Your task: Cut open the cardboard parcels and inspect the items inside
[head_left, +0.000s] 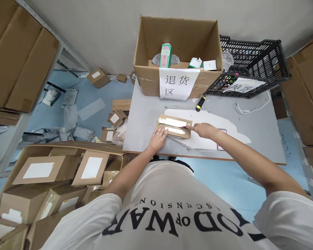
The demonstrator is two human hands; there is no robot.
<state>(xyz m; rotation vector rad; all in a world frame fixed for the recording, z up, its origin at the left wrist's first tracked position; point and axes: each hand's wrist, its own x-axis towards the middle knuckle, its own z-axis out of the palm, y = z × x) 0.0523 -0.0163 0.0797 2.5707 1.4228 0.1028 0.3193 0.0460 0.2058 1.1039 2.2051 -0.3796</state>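
Parcel pinned flat at table middle, both hands on it.
Left hand lies open, palm down on near left corner; right hand loosely curled, fingertips at right end, seemingly gripping a small tool, though I cannot tell. Step looks like slitting or opening. Next calls for steady hold, shallow stroke along the tape.

A grey table stands against a pale wall. At its back sits an open cardboard box with a paper sign in Chinese characters taped to its front, and a pink and green carton inside. Beside it is a black plastic crate. A yellow and black marker lies near the box. Labelled parcels fill a large carton on the floor to the left.
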